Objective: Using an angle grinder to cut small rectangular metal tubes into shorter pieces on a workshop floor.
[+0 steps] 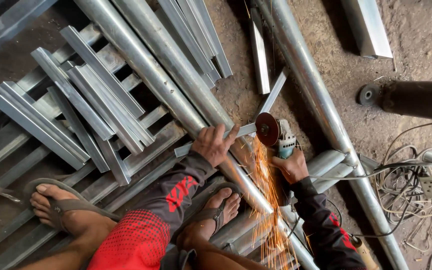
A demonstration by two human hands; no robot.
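Two hands work over a bed of steel on a dirt floor point(416, 30). The left hand point(215, 145) presses down on a flat metal strip point(246, 130), fingers spread slightly and curled over its edge, thumb stretched along the strip toward the disc. The strip lies across two long round pipes point(176, 75) that run diagonally from the top of the view down to the right. The right hand point(291, 167) is wrapped tight around the body of an angle grinder point(281, 140), fingers closed on it. The grinder's disc point(267, 129) meets the strip just beside the left thumb, and a stream of orange sparks point(266, 200) falls downward past the pipes toward the person's legs.

Both arms wear dark sleeves with red marks. Two feet in sandals show below: the left foot point(56, 205) rests on flat steel sections, the right foot point(216, 212) sits by the pipes, close to the sparks. A pile of short cut channel pieces point(81, 105) lies to the left, well apart from the hands. Another long pipe point(321, 110) slants down the right side. A tangle of cables point(416, 185) with a power strip point(428, 182) lies at the right edge, near a dark cylinder point(416, 99).
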